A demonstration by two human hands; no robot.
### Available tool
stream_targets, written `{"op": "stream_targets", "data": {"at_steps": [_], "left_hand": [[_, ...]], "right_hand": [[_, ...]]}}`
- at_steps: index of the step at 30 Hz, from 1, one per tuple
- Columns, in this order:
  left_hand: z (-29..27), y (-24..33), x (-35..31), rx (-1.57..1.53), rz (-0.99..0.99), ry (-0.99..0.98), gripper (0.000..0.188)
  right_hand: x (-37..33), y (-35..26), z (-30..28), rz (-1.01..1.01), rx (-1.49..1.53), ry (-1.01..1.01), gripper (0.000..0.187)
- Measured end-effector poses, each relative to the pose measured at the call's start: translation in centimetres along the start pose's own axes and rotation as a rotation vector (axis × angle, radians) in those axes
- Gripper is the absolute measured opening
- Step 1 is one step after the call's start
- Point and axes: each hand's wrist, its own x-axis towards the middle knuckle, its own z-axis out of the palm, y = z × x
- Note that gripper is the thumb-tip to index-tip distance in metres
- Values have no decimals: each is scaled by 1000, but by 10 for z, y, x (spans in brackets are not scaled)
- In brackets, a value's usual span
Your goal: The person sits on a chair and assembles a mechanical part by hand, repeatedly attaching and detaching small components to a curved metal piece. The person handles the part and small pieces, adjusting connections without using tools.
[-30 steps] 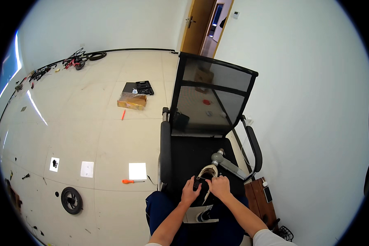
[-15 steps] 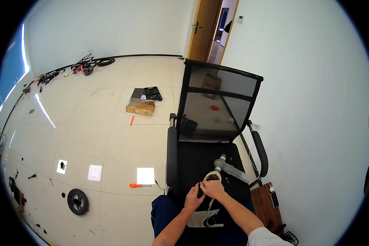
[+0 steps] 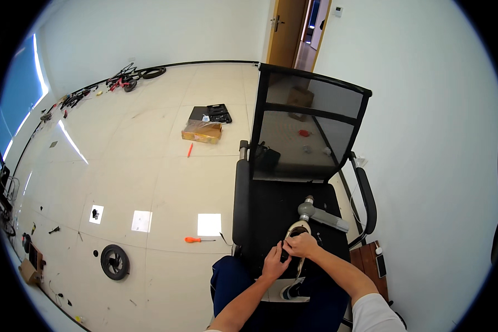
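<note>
My left hand point(image 3: 275, 264) has its fingers closed around a small black part point(image 3: 284, 255), mostly covered by the fingers. Right against it, my right hand point(image 3: 301, 245) is closed in a pinch over the same spot; what its fingertips grip is hidden. Under and just beyond the hands, a cream fork-shaped frame piece point(image 3: 296, 226) lies on the black chair seat point(image 3: 271, 205). It meets a grey rounded joint point(image 3: 306, 209), from which a grey flat-sided arm point(image 3: 330, 219) reaches right. One cream end of the piece runs down between my knees.
The office chair's mesh back point(image 3: 310, 133) rises ahead, with armrests on both sides. On the floor to the left are an orange screwdriver point(image 3: 192, 240), a small black wheel point(image 3: 115, 262), a cardboard box point(image 3: 201, 134) and an open black tool case point(image 3: 218, 114). A phone point(image 3: 380, 264) lies on a wooden surface.
The view has shifted, so the chair and floor things sit further right and higher. My hands stay together at the cream piece, the left fingers now turned up closer to the right hand.
</note>
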Motion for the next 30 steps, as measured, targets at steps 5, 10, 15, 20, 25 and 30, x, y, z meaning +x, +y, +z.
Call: {"op": "stream_targets", "data": {"at_steps": [5, 10, 15, 20, 25, 30], "left_hand": [[-3, 2, 5, 24, -49, -17, 64], [-10, 4, 10, -25, -68, -6, 62], [-9, 3, 12, -20, -61, 18, 60], [-4, 0, 10, -14, -116, 4, 58], [-4, -5, -1, 4, -113, -11, 64], [0, 1, -1, -4, -87, -88, 78]], "right_hand": [[11, 10, -1, -158, -3, -10, 31], [27, 19, -3, -239, -20, -57, 34], [36, 29, -3, -322, 32, -146, 34], [41, 25, 7, -246, 71, -89, 31], [25, -27, -4, 189, 13, 251, 24], [-1, -75, 4, 939, 215, 681, 64]]}}
